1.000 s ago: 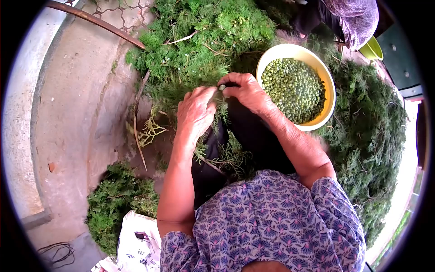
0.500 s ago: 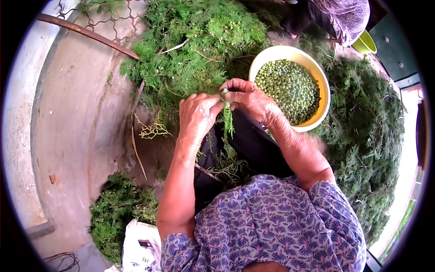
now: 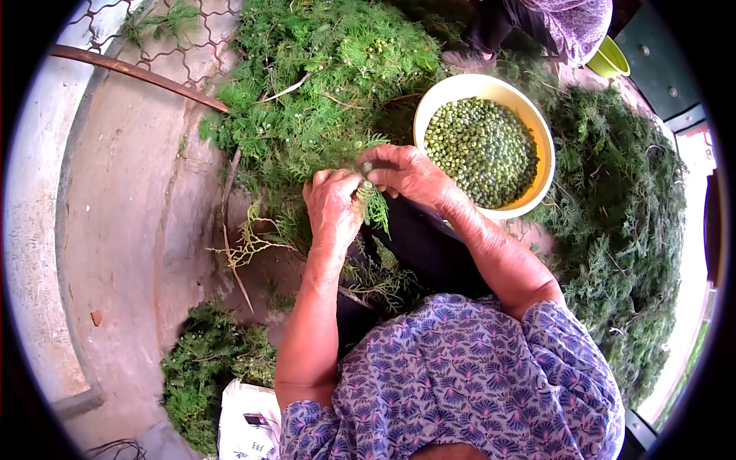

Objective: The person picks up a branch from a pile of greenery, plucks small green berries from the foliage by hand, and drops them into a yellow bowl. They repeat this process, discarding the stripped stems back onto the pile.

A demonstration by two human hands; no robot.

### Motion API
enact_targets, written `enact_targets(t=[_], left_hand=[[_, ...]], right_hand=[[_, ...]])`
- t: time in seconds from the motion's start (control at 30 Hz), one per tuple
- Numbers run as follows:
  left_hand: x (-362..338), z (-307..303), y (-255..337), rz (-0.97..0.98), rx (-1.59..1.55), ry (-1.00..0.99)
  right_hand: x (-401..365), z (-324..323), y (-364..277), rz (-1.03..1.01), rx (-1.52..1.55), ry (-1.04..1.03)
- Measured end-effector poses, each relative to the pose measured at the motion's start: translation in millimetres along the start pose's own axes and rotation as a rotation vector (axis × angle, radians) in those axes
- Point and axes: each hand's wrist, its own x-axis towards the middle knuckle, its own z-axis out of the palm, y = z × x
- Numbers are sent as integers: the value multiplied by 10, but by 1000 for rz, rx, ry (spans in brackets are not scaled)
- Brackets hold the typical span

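In front of my knees, my left hand [image 3: 334, 205] is closed on a small green conifer sprig [image 3: 377, 211], whose feathery tip hangs down to the right of the fingers. My right hand [image 3: 414, 178] meets it from the right. Its thumb and forefinger pinch a small pale green seed cone [image 3: 367, 167] at the sprig's upper end. Just beyond the right wrist stands a yellow basin [image 3: 546, 165], filled with many small round green cones [image 3: 483, 153].
A heap of cut green branches [image 3: 322, 84] lies ahead, a larger darker heap [image 3: 613, 222] to the right, and a small pile [image 3: 203, 368] at lower left beside a white sack [image 3: 247, 422]. Another person [image 3: 563, 27] sits at top right near a green basin [image 3: 609, 57].
Both hands have shifted slightly left, still close together on the sprig. The view has moved a little. The right fingers now pinch a cone slightly apart from the left hand.
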Motion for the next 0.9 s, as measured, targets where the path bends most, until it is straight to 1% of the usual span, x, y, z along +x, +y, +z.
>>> enact_targets(t=[0.03,0.1,0.13,0.17,0.2,0.23,0.27,0.3,0.33,0.37,0.4,0.43,0.47,0.5,0.53,0.57,0.63,0.67,0.7,0.73,0.77,0.8,0.87,0.9], left_hand=[[-4,26,-16,14,-6,34],[3,24,-6,27,-20,36],[12,25,-1,36,-34,40],[20,26,2,45,-47,44],[36,81,-5,-74,-255,51],[10,98,-27,-73,-256,48],[17,98,-48,-40,-247,34],[20,94,-58,-8,-238,18],[12,93,-49,-51,-188,11],[14,85,-47,-50,-187,10],[15,78,-48,-37,-225,10],[22,77,-45,-23,-265,12],[32,87,-55,-66,-276,-34],[43,98,-47,-65,-280,-28],[40,102,-26,-57,-232,-14],[31,102,-3,-48,-184,-3],[50,78,15,-86,-231,-57],[44,84,20,-41,-206,-28],[50,78,26,3,-179,6],[50,46,30,-28,-282,-24],[98,18,0,-52,-469,-35],[100,-10,8,-163,-665,-44],[106,-136,74,-389,-1088,-39],[107,-209,98,-409,-1184,-8]], right_hand=[[8,-5,19,-3,-1,1],[13,-15,76,-17,-17,2],[36,6,168,-22,73,35],[68,36,244,-22,72,36],[95,75,306,-89,50,156],[93,94,355,-154,28,278],[56,60,205,-16,120,362],[53,-5,150,-2,396,442],[67,-101,162,-43,508,434],[64,-173,169,-84,622,425],[36,-202,140,-42,680,424],[19,-229,160,-44,678,425],[4,-252,202,-55,823,330],[11,-281,237,-68,963,228],[15,-304,279,-20,978,210],[-23,-272,237,37,944,285],[-48,-252,271,4,773,292],[-70,-257,291,-61,853,211],[-70,-276,318,-82,930,145],[-92,-296,311,-87,901,142],[-118,-294,279,-88,873,136],[-126,-273,249,-84,875,132],[-124,-217,170,-76,707,106],[-121,-156,118,-80,616,111]])
